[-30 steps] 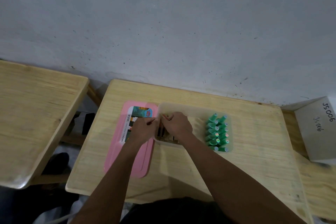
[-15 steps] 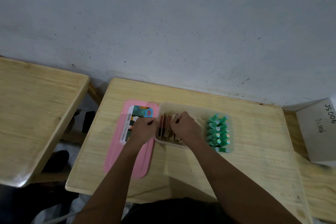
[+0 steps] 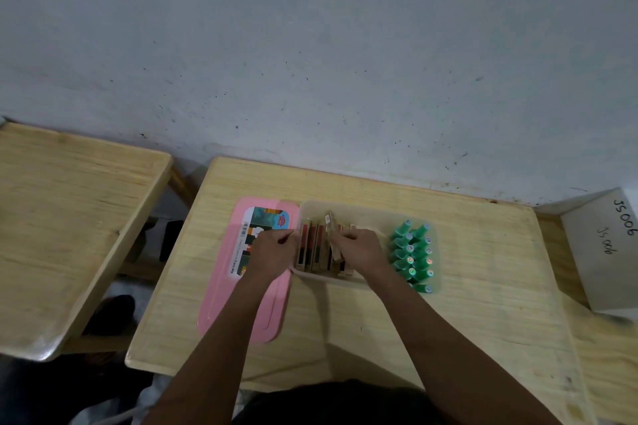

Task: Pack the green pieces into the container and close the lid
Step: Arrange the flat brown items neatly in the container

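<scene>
The translucent container (image 3: 366, 209) stood near the table's (image 3: 483, 304) far edge, with the green pieces (image 3: 412, 254) in two rows at its right end. The left hand (image 3: 272, 254) gripped the container's left rim with curled fingers. The right hand (image 3: 362, 252) pinched a tilted one of the wooden blocks (image 3: 307, 248) in its left half. The pink lid (image 3: 241, 304) lay flat just beside it, toward the left edge.

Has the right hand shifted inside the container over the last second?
Yes: the right hand has slid rightward, closer to the green pieces.
</scene>
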`<action>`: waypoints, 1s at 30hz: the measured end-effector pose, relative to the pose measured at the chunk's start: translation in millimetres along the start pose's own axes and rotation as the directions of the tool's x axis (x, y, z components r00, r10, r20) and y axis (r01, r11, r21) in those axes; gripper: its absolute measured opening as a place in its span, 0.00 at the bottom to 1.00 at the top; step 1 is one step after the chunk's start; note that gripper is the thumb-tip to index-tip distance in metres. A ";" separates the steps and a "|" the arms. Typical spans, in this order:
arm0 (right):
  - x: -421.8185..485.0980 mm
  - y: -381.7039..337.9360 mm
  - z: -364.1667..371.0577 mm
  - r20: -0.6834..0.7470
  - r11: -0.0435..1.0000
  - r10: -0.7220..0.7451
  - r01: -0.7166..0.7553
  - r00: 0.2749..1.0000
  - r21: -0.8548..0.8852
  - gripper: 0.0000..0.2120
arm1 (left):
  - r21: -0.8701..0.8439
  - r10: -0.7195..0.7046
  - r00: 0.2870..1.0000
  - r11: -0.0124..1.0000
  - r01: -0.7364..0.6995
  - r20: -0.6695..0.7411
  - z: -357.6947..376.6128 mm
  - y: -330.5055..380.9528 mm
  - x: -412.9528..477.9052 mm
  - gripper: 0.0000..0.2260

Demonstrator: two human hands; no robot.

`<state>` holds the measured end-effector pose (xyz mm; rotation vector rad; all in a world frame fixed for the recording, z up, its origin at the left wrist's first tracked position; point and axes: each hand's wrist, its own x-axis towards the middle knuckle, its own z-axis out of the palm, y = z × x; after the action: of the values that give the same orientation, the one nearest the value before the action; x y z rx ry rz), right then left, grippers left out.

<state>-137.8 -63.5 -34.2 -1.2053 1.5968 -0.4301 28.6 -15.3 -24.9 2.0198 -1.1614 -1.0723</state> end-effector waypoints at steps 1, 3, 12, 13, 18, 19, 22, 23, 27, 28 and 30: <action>-3.6 1.1 -5.6 0.032 0.994 0.025 -0.028 0.999 0.101 0.15 | 0.002 0.004 1.000 1.000 -0.004 -0.006 0.3 0.3 -0.4 0.12; -10.8 2.1 -14.2 0.160 0.931 0.083 -0.134 0.984 0.339 0.11 | -0.005 0.000 1.000 1.000 0.000 -0.021 1.6 -0.2 -0.7 0.12; -29.7 5.7 -17.5 0.001 0.956 -0.123 0.118 0.992 0.268 0.07 | 0.015 -0.015 0.998 1.000 0.016 -0.063 6.0 2.7 -4.6 0.12; -28.8 7.8 -16.1 -0.065 0.968 -0.174 0.183 0.983 0.174 0.08 | 0.020 -0.012 0.998 1.000 0.014 -0.066 6.2 2.9 -5.1 0.12; -26.9 8.4 -10.8 -0.161 0.963 -0.270 0.266 0.949 -0.044 0.10 | 0.059 0.005 0.997 0.998 0.000 -0.082 6.8 2.2 -5.1 0.13; -27.4 8.6 -10.2 -0.165 0.960 -0.281 0.274 0.945 -0.063 0.08 | 0.059 0.006 0.996 0.998 -0.001 -0.089 7.0 2.3 -5.4 0.13; -25.2 12.4 -8.7 -0.158 0.957 -0.285 0.271 0.945 -0.108 0.02 | 0.053 0.018 0.995 0.999 -0.013 -0.093 7.8 0.3 -5.3 0.14; -24.3 14.0 -8.1 -0.157 0.960 -0.275 0.262 0.948 -0.098 0.02 | 0.049 0.019 0.996 0.999 -0.014 -0.092 7.8 -0.5 -4.9 0.14; -21.6 16.7 -5.4 -0.195 0.958 -0.274 0.250 0.942 -0.139 0.08 | 0.053 0.021 0.996 0.998 -0.016 -0.084 8.6 -3.4 -3.0 0.14; -21.1 16.7 -4.7 -0.205 0.953 -0.284 0.252 0.936 -0.169 0.09 | 0.055 0.021 0.996 0.998 -0.017 -0.083 8.8 -3.7 -2.6 0.14; -19.1 17.4 -4.2 -0.192 0.910 -0.341 0.271 0.920 -0.315 0.09 | 0.042 0.017 0.997 0.999 -0.014 -0.075 8.6 -4.9 -1.7 0.14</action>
<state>-150.8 -40.9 -36.0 -1.6921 1.7204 -0.5849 22.8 -12.2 -32.6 2.0613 -1.1676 -0.9635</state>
